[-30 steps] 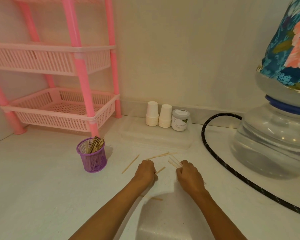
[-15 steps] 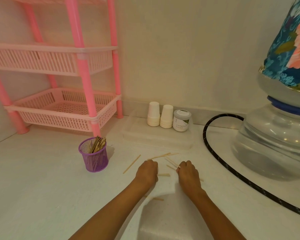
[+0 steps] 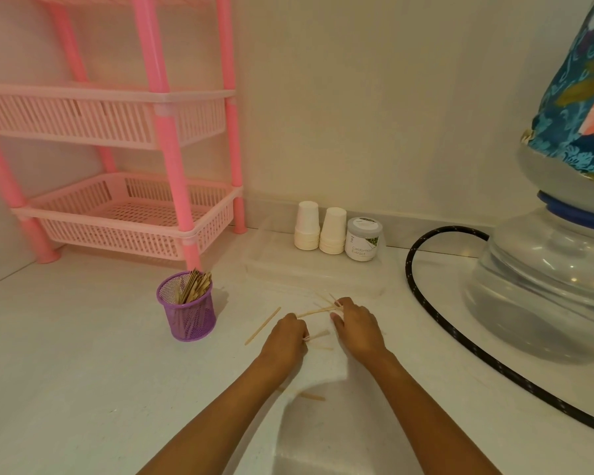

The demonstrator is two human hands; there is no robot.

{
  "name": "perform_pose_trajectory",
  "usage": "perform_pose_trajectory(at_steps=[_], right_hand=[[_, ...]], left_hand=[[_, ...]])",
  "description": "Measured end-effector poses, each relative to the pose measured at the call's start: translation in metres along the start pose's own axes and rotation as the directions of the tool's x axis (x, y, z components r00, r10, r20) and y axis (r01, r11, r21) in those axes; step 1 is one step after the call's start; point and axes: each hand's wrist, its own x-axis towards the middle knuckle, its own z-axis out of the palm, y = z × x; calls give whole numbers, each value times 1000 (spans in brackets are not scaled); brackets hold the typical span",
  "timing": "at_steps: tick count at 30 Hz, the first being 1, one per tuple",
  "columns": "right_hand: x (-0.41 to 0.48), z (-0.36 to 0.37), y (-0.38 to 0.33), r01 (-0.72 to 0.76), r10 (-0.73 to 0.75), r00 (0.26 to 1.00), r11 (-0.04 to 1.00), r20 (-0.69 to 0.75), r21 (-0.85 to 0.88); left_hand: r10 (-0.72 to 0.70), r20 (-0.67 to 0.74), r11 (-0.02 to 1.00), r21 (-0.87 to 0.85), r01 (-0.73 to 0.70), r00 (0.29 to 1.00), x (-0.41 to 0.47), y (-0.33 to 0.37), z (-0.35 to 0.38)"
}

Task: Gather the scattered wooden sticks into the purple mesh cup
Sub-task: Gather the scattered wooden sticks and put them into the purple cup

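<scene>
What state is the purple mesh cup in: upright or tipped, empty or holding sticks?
Upright and holding sticks: the purple mesh cup stands on its base, and a bundle of wooden sticks pokes above its rim.

- Your left hand (image 3: 285, 337) was curled, knuckles up, low over the white surface (image 3: 83, 389), pinching a short stick (image 3: 319, 334) that poked out toward your right hand (image 3: 355, 327).
- Your right hand held a few wooden sticks (image 3: 314, 311) between thumb and fingers (image 3: 338, 303), and they fanned out to the left.
- A loose stick (image 3: 263, 325) lay just left of your left hand, and a second stick (image 3: 311, 396) lay between your forearms.
- The purple mesh cup (image 3: 189, 317) stood upright, left of both hands, with a bundle of sticks (image 3: 194, 287) leaning inside it.
- Two paper cup stacks (image 3: 307, 226) and a jar (image 3: 363, 238) stood by the wall.
</scene>
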Motion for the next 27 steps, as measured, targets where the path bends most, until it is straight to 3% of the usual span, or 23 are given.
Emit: perform_pose_trajectory(at_steps=[4, 10, 16, 20, 24, 27], right_hand=[[15, 7, -1, 129, -127, 992, 978, 25, -166], [28, 10, 1, 260, -236, 965, 912, 113, -318], [28, 8, 3, 258, -247, 966, 926, 75, -275], [27, 8, 1, 221, -191, 974, 920, 123, -323], [21, 9, 0, 157, -96, 975, 935, 198, -317], [13, 9, 2, 91, -40, 981, 959, 191, -268]], left_hand=[[15, -43, 998, -63, -17, 999, 2, -7, -6], [-165, -26, 952, -264, 153, 986, 11, -19, -14], [-253, -43, 929, -291, 230, 967, 16, -31, -10], [-235, -94, 927, -322, 193, 967, 18, -38, -9], [-275, -103, 794, -586, 165, 956, 19, -43, -9], [-343, -70, 638, -749, 178, 937, 21, -46, -11]])
